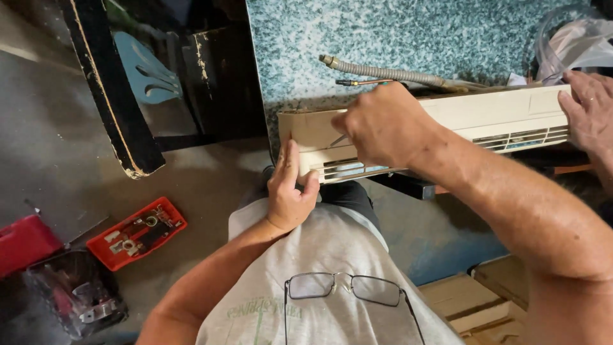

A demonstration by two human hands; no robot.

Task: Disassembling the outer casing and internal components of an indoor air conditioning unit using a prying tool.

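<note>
A long cream air-conditioner unit (pixel 485 112) with louvred vents lies across a teal speckled surface (pixel 415 32). My left hand (pixel 288 195) grips its lower left corner, thumb up against the end cap. On the unit's front cover, near the left end, my right hand (pixel 383 124) is closed in a fist. A thin metal tool tip (pixel 338 140) pokes out under its knuckles toward the cover. Another person's hand (pixel 590 108) rests on the unit's right end.
A grey corrugated hose (pixel 383 72) and a copper pipe (pixel 364 82) lie behind the unit. An open red tool case (pixel 136 233), a red box (pixel 22 243) and a dark bin of parts (pixel 76 294) sit on the floor at left. Glasses (pixel 345 287) hang on my shirt. Wooden crates (pixel 485 300) are at lower right.
</note>
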